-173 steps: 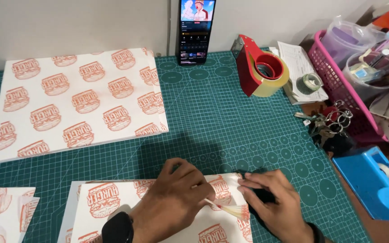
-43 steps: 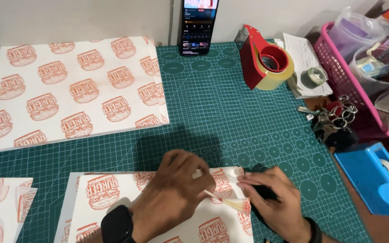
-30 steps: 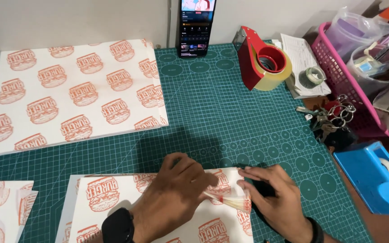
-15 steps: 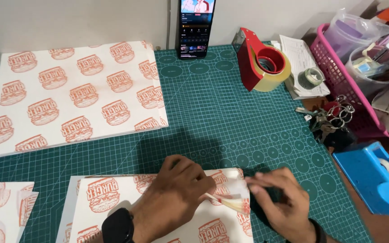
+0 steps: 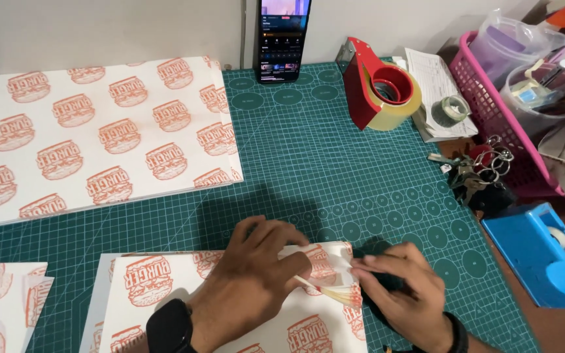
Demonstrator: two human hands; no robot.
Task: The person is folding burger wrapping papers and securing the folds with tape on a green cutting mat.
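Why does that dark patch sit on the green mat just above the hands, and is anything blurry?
Head view: the dark patch on the green gridded cutting mat looks like a soft shadow, probably cast by the person. Head view: the left hand, right hand and white printed paper sheet look sharp, without glare.

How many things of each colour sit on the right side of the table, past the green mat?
Red: 1, the tape dispenser
Pink: 1, the basket
Blue: 1, the small tape dispenser
Metal and dark: 1, the bunch of keys
White: 1, the stack of papers
Total: 5
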